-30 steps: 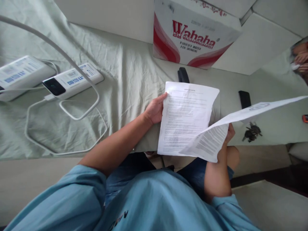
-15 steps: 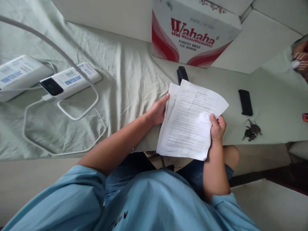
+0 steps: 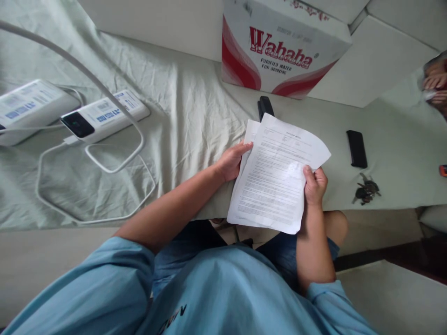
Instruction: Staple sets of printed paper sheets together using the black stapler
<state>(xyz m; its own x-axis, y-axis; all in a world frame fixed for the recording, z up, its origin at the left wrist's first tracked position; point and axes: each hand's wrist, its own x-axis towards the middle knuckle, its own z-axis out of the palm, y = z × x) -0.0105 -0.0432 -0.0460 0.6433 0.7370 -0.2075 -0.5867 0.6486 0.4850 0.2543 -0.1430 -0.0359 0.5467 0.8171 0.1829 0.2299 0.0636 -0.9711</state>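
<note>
Printed sheets of paper [image 3: 270,179] are held up between my two hands, over the table's near edge. They overlap, with the top sheet shifted right of the one beneath. My left hand [image 3: 232,161] grips the left edge, its thumb on the lower sheet and its other fingers hidden behind. At the right edge, my right hand [image 3: 315,184] pinches the sheets with the thumb on top and fingers curled at the back. Just beyond the paper's top lies a black stapler-like object [image 3: 266,108], partly covered by the sheets.
A Wahaba-style water carton [image 3: 279,60] stands at the back. To the right lie a black phone-like object [image 3: 356,148] and keys [image 3: 366,190]. Two white power banks, one nearer [image 3: 115,114], and a white cable [image 3: 42,163] occupy the left. Another person's hands [image 3: 436,86] show far right.
My left thumb has slid slightly right and down along the lower sheet's edge. The sheets and my right hand have barely shifted.
</note>
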